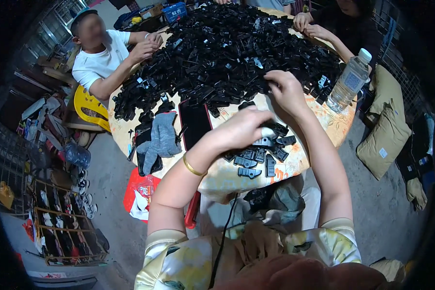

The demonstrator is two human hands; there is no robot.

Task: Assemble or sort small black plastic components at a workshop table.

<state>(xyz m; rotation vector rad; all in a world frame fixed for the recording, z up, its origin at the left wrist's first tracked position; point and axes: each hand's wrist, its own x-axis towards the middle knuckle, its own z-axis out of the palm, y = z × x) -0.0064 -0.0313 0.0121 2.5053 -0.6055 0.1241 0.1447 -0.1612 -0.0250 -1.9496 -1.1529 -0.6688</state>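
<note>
A round table [331, 128] with a patterned cover carries a broad heap of black plastic parts [217, 58], which spreads from the far edge to past the middle. A smaller cluster of black parts [250, 162] lies close to the near edge, a little right of its middle.

The person's left hand [241, 128] is over the back of that cluster, its fingers bent and a white covering [267, 132] on one digit; the hand's own back hides the grip, so whether it has hold of a part cannot be told. The right hand [287, 92] reaches to the heap's near border, thumb and forefinger parted, with no part visible in the gap.

Left of the left hand lies a dark phone-like slab [194, 121] with a red rim, and beyond it, toward the left edge, a grey cloth [162, 135]. A clear bottle [350, 82] stands near the right edge. A co-worker in a white shirt [101, 58] sits at the left edge, hands together beside the heap; another person's hands [314, 30] meet at the far right edge.
</note>
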